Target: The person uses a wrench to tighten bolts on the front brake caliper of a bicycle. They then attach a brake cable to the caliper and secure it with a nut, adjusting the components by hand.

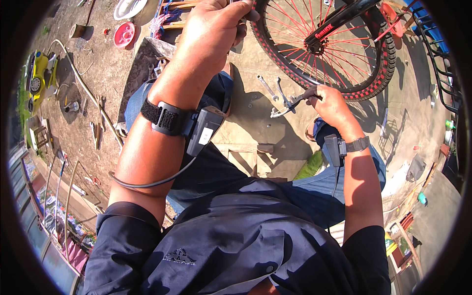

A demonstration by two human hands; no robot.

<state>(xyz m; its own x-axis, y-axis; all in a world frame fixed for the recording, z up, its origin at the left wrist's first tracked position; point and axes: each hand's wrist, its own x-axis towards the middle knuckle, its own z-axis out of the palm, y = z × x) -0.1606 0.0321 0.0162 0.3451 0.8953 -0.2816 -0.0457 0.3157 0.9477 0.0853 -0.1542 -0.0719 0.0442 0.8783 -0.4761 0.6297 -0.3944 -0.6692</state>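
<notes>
At the top edge, beside the bicycle wheel (339, 93) with its black-and-red tyre and red spokes, is my left hand (221, 22). Its fingers are curled closed, and I cannot make out what is in them. My right hand (330, 104) is below the tyre, its fingers pinching one end of a dark, curved metal piece (296, 103). A silver curved part (281, 113) is at that piece's far end; whether the two are joined is unclear. Close by on the ground lies a silver wrench (266, 86), next to another slim metal piece (279, 84).
Several small nuts or bolts lie on the concrete under my hands. A black fork leg (339, 22) crosses the wheel. Left are a pink dish (124, 35), a white basin (130, 8), a yellow toy car (37, 81) and a long hose (81, 81). A black metal rack (441, 64) stands right.
</notes>
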